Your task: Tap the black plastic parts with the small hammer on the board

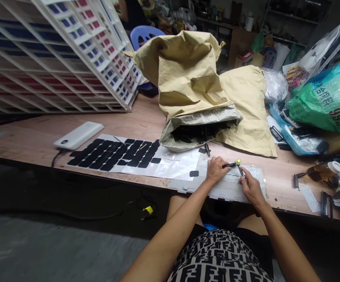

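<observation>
My left hand (pixel 216 170) is closed on a slim black part (pixel 229 165), which points right. My right hand (pixel 252 188) grips a thin dark tool with a metallic shaft (pixel 240 170). A small round yellow-green piece (pixel 238 161) sits at the tool's upper end, close to the black part's tip; whether they touch I cannot tell. Both hands are over a grey sheet (pixel 225 192) at the table edge. One black rounded pad (pixel 193 173) lies left of my left hand. A short black part (pixel 207 150) lies beyond it.
Rows of black pads (pixel 99 154) cover a white sheet (pixel 164 172). A paper sack (pixel 193 78) with black parts inside stands ahead, another sack (pixel 246 109) beside it. A white power bank (pixel 78 135) and plastic crate (pixel 122 94) are left; a bottle (pixel 322 171) and green bag (pixel 319 102) right.
</observation>
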The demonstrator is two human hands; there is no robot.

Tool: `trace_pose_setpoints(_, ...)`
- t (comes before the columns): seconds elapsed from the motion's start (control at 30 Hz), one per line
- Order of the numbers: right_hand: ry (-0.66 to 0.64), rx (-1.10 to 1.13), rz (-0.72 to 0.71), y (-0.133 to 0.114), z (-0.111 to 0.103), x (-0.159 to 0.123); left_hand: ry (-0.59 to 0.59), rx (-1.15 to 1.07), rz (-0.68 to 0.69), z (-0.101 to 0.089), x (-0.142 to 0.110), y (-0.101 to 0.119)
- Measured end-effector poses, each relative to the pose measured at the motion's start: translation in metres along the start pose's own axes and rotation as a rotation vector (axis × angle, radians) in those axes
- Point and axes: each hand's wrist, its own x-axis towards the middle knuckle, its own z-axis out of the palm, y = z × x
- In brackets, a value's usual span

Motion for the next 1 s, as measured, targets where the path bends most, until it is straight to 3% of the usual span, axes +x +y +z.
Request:
trace_pose_setpoints(0.13,0.12,-0.037,0.048,0.009,-0.009,0.027,-0.004,-0.007,0.004,0.0,0.001,0.0)
trace_pose_setpoints(0.27,0.316,-0.174,0.029,0.033,-0.019,0.085,0.017,-0.003,0.011,0.0,0.0,0.001)
trace_pose_setpoints(0.4,0.337,-0.301,0.094,0.063,-0.017,0.131,0.03,0.008,0.031,0.0,-0.001,0.002)
trace_pose_setpoints(0.53,0.364,-0.37,0.12,0.08,-0.009,0.142,0.039,0.016,0.04,0.0,-0.001,0.002)
trace_pose_setpoints(0.7,0.375,-0.375,0.136,0.08,-0.005,0.138,0.065,-0.042,0.044,-0.006,-0.002,0.005)
trace_pose_setpoints(0.83,0.337,-0.33,0.155,0.076,-0.008,0.139,0.02,-0.296,0.09,-0.022,-0.035,0.011)
trace_pose_setpoints(0.9,0.324,-0.298,0.176,0.076,-0.01,0.14,-0.114,-0.406,0.112,-0.032,-0.068,0.012)
trace_pose_setpoints(1.0,0.31,-0.252,0.209,0.075,-0.013,0.139,-0.331,-0.391,0.135,-0.043,-0.121,0.009)
